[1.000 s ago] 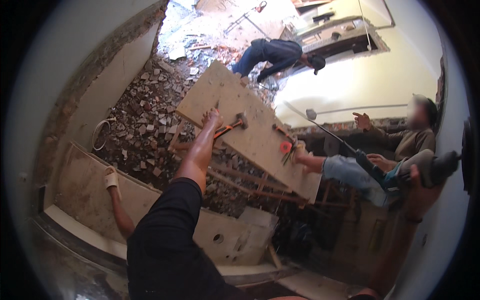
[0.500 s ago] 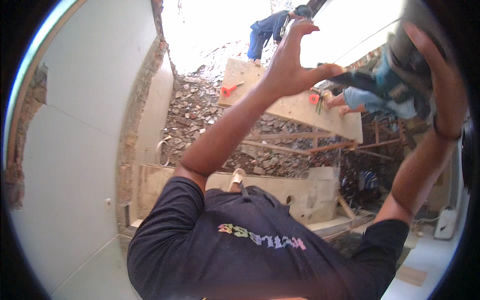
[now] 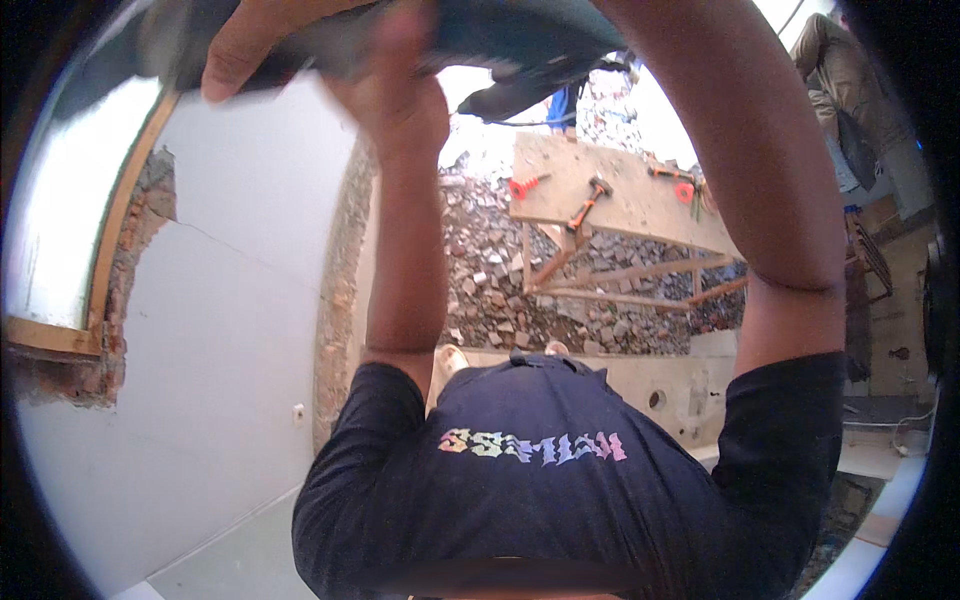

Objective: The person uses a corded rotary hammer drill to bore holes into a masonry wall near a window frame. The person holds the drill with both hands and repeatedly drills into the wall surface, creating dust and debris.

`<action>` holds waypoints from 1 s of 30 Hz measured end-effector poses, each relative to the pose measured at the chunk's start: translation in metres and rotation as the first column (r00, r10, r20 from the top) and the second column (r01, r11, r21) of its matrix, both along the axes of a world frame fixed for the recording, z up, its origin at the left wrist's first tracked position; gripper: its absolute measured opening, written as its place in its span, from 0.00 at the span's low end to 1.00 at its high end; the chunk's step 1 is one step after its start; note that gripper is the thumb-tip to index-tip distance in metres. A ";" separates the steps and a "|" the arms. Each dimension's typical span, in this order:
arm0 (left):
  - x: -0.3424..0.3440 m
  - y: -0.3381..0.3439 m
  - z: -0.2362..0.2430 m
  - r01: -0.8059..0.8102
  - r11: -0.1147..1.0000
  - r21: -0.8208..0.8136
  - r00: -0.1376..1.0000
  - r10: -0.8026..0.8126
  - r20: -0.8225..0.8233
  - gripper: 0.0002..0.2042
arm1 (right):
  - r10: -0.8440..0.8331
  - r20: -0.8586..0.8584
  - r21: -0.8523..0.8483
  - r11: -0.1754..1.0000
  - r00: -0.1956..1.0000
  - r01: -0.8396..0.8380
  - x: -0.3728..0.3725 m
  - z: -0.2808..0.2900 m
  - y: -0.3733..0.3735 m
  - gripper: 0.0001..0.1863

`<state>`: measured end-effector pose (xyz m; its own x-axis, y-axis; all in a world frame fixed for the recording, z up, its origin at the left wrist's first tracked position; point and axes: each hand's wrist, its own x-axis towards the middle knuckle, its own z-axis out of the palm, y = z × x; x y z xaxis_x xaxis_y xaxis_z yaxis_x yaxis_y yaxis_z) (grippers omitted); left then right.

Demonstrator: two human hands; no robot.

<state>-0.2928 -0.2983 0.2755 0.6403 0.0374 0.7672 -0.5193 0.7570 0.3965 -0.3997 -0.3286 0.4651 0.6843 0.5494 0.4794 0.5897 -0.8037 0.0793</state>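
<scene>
A teal and black power tool (image 3: pixel 510 35), blurred by motion, spans the top of the view from the upper left to the middle. My left hand (image 3: pixel 390 105) is raised against its underside, thumb up along the body, fingers closed round it. My right forearm rises out past the top edge. The fingers at the upper left, wrapped over the dark end of the tool, appear to be those of my right hand (image 3: pixel 245 55); its wrist is out of view. The tool's working end cannot be made out.
Beyond my arms stands a wooden bench (image 3: pixel 560 160) with a hammer (image 3: pixel 588 202), a red-guarded chisel (image 3: pixel 524 186) and other tools. Broken rubble (image 3: pixel 500 270) covers the ground. A person (image 3: pixel 850 90) is at the upper right, another behind the bench. A cracked white wall (image 3: pixel 240 300) stands left.
The power tool has swung from the upper right across to the upper left. My left hand, apart with fingers spread before, now grips it. My view has turned toward the left wall and window.
</scene>
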 end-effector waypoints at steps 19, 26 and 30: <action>0.064 0.269 -0.047 0.757 0.653 0.014 0.652 -0.757 0.037 0.64 | 0.673 -0.146 0.820 0.493 0.725 -0.292 0.068 -0.229 0.097 0.67; 0.028 0.296 -0.008 0.532 0.847 0.017 0.831 -0.518 -0.200 0.58 | 0.657 0.032 0.853 0.375 0.753 -0.364 0.074 -0.256 0.125 0.65; -0.023 0.293 -0.094 0.383 0.916 0.121 0.816 -0.274 -0.508 0.51 | 0.715 -0.219 0.893 0.421 0.663 -0.159 0.037 -0.302 0.099 0.64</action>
<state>-0.3159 -0.0055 0.1810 0.8687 -0.3666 0.3331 0.0375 0.7191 0.6939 -0.3623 -0.2296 0.1633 0.7169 0.4537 0.5294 0.5774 0.0393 -0.8155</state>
